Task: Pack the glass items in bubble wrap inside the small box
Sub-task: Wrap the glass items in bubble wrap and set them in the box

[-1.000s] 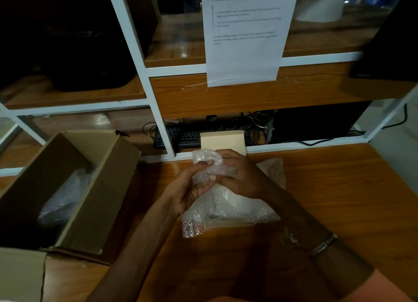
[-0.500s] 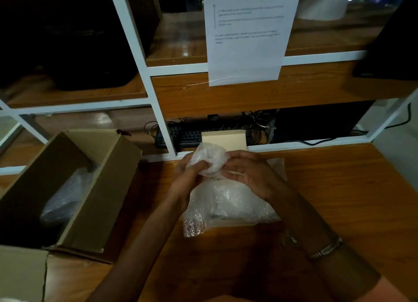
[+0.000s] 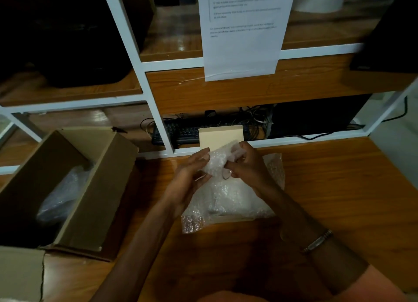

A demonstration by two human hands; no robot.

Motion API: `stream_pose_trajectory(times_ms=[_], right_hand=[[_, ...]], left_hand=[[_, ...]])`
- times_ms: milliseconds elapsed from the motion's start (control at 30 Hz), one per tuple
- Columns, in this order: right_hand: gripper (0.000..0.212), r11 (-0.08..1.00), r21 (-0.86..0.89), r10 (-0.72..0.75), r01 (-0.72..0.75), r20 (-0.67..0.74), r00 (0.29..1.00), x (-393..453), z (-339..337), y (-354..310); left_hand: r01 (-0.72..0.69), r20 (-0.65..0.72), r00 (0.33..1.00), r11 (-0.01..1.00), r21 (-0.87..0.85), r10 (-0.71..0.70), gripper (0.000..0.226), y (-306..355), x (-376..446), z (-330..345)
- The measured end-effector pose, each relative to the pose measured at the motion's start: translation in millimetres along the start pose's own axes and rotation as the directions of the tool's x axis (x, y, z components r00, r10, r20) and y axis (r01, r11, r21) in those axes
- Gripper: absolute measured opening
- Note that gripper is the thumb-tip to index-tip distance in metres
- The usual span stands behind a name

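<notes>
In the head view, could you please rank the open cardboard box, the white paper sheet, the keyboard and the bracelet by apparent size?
1. Open cardboard box, though nearness inflates it.
2. White paper sheet.
3. Keyboard, partly hidden.
4. Bracelet.

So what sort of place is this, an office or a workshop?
Probably an office used as a packing station: a wooden desk under white-framed shelving, a keyboard with tangled cables, a printed instruction sheet, and a cardboard box.
</notes>
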State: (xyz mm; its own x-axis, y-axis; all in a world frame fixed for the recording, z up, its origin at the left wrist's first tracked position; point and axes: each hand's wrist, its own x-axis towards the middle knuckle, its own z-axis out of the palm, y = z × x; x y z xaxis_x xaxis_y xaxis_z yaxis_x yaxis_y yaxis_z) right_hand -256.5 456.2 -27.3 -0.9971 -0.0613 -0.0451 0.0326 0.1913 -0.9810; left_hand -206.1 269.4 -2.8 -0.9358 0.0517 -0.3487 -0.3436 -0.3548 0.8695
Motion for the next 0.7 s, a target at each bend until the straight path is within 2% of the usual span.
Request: stream_pose_trajectory(times_ms=[100,167,233,267,300,367,433,533,633,700], right_hand=[[0.037,0.995,-0.09,-0.04,0.045,0.06,0.997,-1.4,-1.0,-0.2],[0.038,1.0,0.0,0.011,-0.012,0.191,0.981,-3.9,-6.4,-1.1],[0.046,0.975,0.149,0.094,-0.164,0.391,0.916,-9.2,-14.8,-0.9],[0.054,0.969,0.15,0.105,-0.194,0.46,0.882,-12.3,-18.1,2.2],[0.063,0.981,0.106,0.093,-0.163,0.479,0.873,-16.2,-19.3,5.0],[0.068,0.998,0.002,0.06,-0.066,0.366,0.929,-18.7,-16.3,15.3],[0.055,0.995,0.047,0.078,-0.092,0.248,0.966,-16.5,-20.4,19.9],[0.04,0.967,0.086,0.205,-0.242,0.308,0.929,-2.1,-42.5,29.8],[0.047,0.947,-0.087,0.32,-0.31,0.372,0.871,5.9,-51.2,40.9],[0.06,0.934,-0.209,0.35,-0.291,0.36,0.865,9.1,-42.6,47.5]], left_hand=[[-0.01,-0.115,0.993,0.999,-0.048,0.005,0.03,-10.9,5.0,0.2],[-0.03,-0.193,0.981,0.992,-0.124,0.005,0.028,-20.7,9.1,-0.9],[-0.036,-0.262,0.965,0.979,-0.201,-0.018,0.029,-27.0,10.6,-3.2],[-0.022,-0.29,0.956,0.976,-0.218,-0.043,0.031,-29.3,10.5,-2.1],[-0.001,-0.31,0.948,0.978,-0.206,-0.065,0.033,-32.4,9.7,-0.3],[0.066,-0.307,0.947,0.992,-0.112,-0.097,0.036,-39.5,7.5,4.4],[0.143,-0.263,0.956,0.989,0.042,-0.127,0.038,-42.6,3.1,8.1],[0.187,-0.23,0.967,0.914,0.359,-0.108,0.032,-40.3,-5.7,6.7],[0.192,-0.17,0.978,0.832,0.52,-0.119,0.02,-46.6,-9.9,7.4],[0.182,-0.174,0.979,0.819,0.544,-0.102,0.02,-57.6,-8.6,9.5]])
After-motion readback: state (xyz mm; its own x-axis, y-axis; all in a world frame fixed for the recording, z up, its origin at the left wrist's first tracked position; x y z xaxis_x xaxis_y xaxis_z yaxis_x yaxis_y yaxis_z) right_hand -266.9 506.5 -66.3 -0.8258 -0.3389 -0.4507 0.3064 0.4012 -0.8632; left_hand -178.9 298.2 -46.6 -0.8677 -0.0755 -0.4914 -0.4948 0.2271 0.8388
